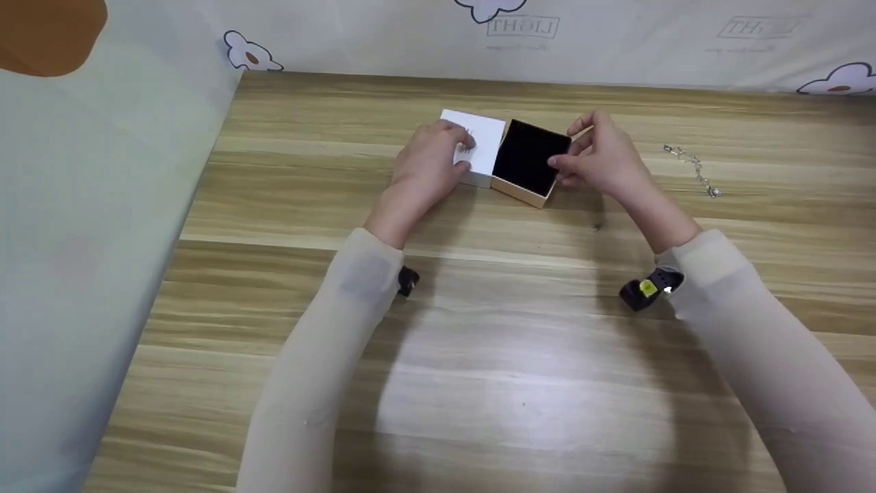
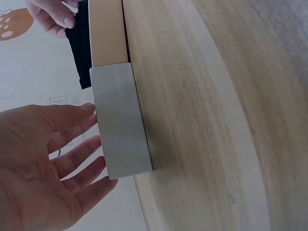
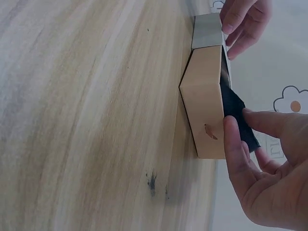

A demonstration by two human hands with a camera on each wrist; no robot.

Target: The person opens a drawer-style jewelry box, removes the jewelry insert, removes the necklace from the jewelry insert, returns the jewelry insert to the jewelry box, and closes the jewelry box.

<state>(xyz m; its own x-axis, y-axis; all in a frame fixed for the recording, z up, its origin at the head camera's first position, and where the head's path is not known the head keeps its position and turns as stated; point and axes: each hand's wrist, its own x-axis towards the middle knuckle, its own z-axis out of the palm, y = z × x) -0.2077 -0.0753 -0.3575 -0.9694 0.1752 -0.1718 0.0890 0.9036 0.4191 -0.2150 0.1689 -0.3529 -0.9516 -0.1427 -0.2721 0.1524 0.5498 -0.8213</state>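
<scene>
My left hand (image 1: 430,152) rests its fingertips on the top of a white box lid (image 1: 487,140), fingers spread and loosely bent. Against the lid's right side stands a tan box base (image 1: 518,191). A black pad (image 3: 237,109) tilts up out of this base. My right hand (image 1: 603,156) pinches the pad's edge between thumb and fingers at the right end of the base. In the left wrist view the pad (image 2: 81,45) shows raised above the base's rim. The inside of the base is mostly hidden under it.
A silver chain bracelet (image 1: 698,168) lies on the wooden table (image 1: 520,342), right of my right hand. A pale curtain-like sheet (image 1: 383,41) with flower prints hangs behind the table's far edge. Dark straps with small devices (image 1: 640,293) sit at both wrists.
</scene>
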